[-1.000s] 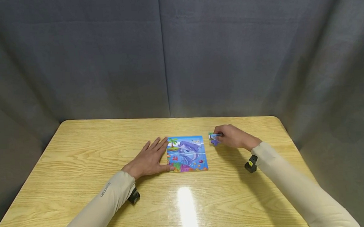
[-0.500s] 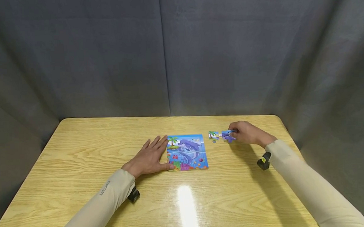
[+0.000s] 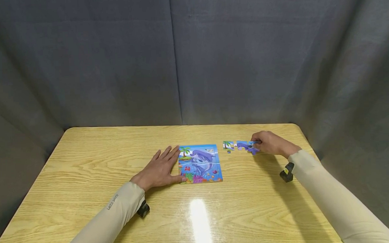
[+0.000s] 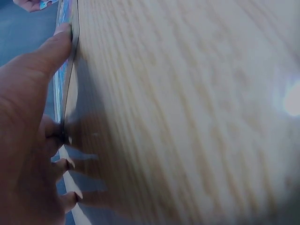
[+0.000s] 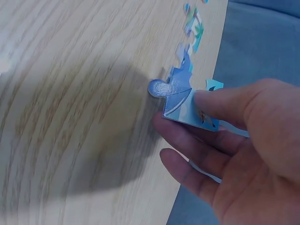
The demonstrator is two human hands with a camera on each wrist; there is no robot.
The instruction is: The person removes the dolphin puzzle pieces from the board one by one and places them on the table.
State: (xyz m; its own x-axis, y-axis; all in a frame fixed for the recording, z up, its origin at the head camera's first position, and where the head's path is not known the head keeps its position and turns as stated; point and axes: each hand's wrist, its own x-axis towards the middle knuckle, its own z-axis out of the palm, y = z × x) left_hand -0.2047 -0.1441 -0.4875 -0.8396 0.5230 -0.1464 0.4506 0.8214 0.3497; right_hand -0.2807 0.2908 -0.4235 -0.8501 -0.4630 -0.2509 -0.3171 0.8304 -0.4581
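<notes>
A square dolphin puzzle (image 3: 200, 164) lies flat on the table. My left hand (image 3: 161, 171) rests at its left edge with the fingers spread and the thumb on the lower left corner. To the right of the puzzle, my right hand (image 3: 270, 143) pinches a puzzle piece (image 5: 180, 96) between thumb and fingers. That piece is blue and purple with a round knob, and the thumb covers part of it. Left of this hand lie a loose palm-tree piece (image 3: 228, 145) and a dolphin-head piece (image 3: 241, 145), in a row.
The wooden table (image 3: 96, 157) has a rounded back edge, with a grey curtain (image 3: 115, 67) behind it and at the sides. A bright light reflection (image 3: 200, 221) shows on the tabletop in front of the puzzle.
My right hand has moved right. The palm-tree piece and then the dolphin-head piece have been left on the table, and the hand now holds another piece. My left hand stays in place.
</notes>
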